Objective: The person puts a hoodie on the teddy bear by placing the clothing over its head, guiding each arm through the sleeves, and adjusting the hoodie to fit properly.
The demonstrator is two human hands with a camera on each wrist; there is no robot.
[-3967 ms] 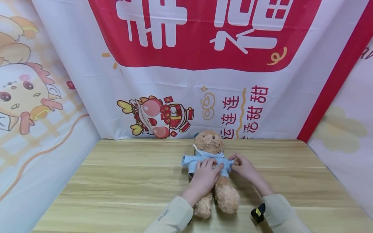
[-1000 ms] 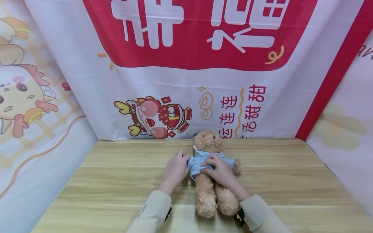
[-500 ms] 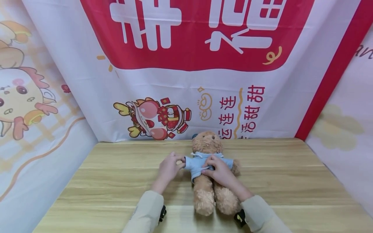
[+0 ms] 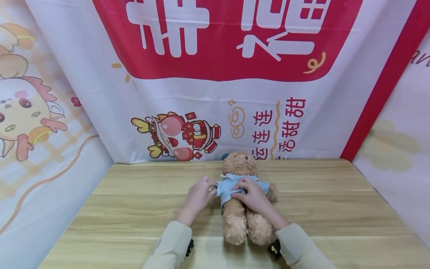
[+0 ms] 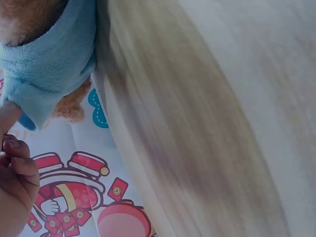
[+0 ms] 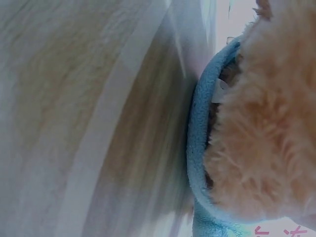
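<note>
A brown teddy bear (image 4: 240, 164) in a light-blue hooded top (image 4: 226, 192) lies on its back on the table, head toward the backdrop. My left hand (image 4: 199, 194) pinches the end of the top's left-side sleeve. In the left wrist view the left hand (image 5: 17, 185) has its thumb at the blue sleeve (image 5: 37, 96) and its other fingers curled. On the bear's belly, my right hand (image 4: 256, 196) pinches the front of the top between thumb and fingers. The right wrist view shows the top's hem (image 6: 196, 128) around the fur (image 6: 261, 133), with that hand out of sight.
The wood-grain table (image 4: 144, 209) meets a white and red printed backdrop (image 4: 220, 67) at its far edge, close behind the bear's head. Printed cloth walls stand left (image 4: 67, 194) and right (image 4: 396, 186). Black wrist devices (image 4: 274, 249) sit under the sleeve cuffs.
Earlier my left hand lay on the bear's chest and my right held the right-side sleeve; they have swapped sides. Over the last half second the left hand moves slightly right, toward the bear.
</note>
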